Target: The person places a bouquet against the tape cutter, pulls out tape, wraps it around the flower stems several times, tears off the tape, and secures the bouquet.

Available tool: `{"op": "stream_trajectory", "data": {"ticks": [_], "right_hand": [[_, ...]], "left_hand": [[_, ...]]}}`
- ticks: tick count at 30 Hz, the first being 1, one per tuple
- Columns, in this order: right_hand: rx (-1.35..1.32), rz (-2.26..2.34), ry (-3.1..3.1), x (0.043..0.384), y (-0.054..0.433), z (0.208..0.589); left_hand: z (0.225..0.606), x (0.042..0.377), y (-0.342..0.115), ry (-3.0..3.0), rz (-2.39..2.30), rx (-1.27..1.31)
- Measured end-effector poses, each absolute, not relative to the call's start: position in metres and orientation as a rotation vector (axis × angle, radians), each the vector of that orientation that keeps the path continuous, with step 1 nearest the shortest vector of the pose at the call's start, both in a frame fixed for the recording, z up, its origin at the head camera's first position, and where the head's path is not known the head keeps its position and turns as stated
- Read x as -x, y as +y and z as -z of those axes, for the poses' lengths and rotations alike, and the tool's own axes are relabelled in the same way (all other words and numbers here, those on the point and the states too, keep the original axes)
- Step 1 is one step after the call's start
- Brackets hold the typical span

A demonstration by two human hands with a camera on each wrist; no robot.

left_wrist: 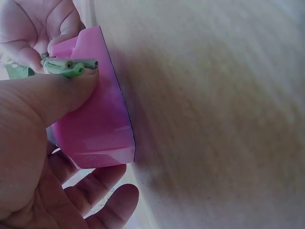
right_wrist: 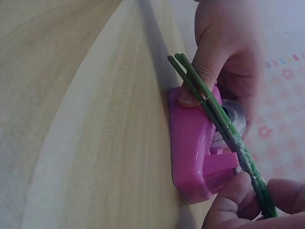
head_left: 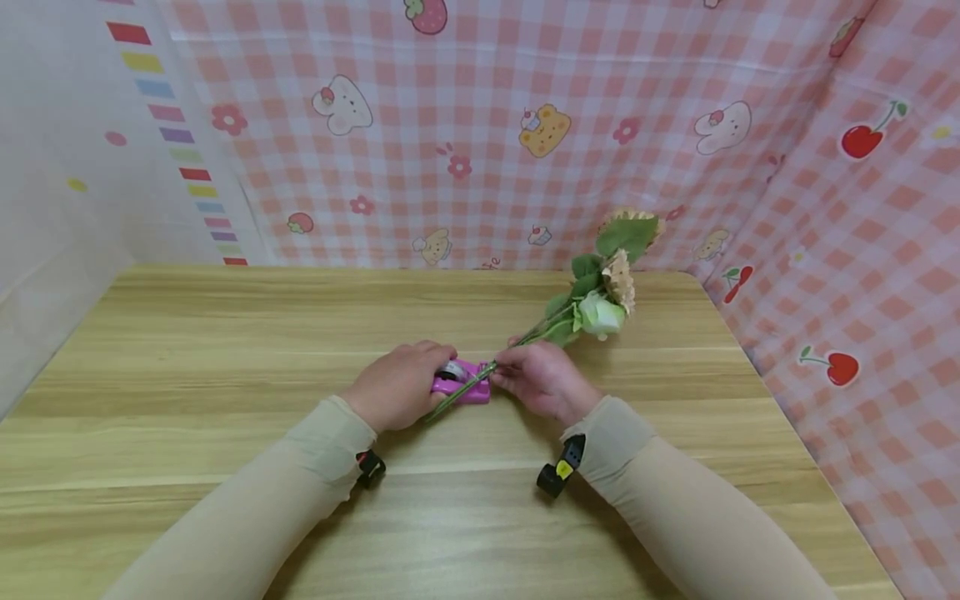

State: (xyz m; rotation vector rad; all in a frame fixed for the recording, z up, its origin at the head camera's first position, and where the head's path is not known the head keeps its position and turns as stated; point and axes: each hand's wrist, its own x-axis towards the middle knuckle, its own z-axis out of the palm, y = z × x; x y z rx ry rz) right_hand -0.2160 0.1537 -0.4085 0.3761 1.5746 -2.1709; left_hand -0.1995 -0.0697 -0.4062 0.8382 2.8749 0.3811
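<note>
A pink tape dispenser sits on the table, and my left hand grips it from the left. In the left wrist view its thumb presses along one side of the dispenser, with the other fingers around the far end. My right hand pinches a bunch of artificial flowers by the green stems. These stems slant across the dispenser, and clear tape appears wrapped around their middle. A clear tape roll sits in the dispenser. At the bunch's upper end are a whitish-green rose, beige blooms and leaves.
The wood-grain table extends around both hands. Pink checked cloth hangs behind it and along the right side. A whitish cloth covers the left. The flower heads reach near the table's back edge.
</note>
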Motion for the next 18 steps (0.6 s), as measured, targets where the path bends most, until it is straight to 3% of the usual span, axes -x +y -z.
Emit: {"op": "stream_trajectory", "data": {"ticks": [18], "right_hand": [[-0.359,2.188,1.59,0.2166,0.1475,0.4069]], "left_hand": [[0.4063,0.2001,-0.0694,2.871,-0.385,-0.817]]}}
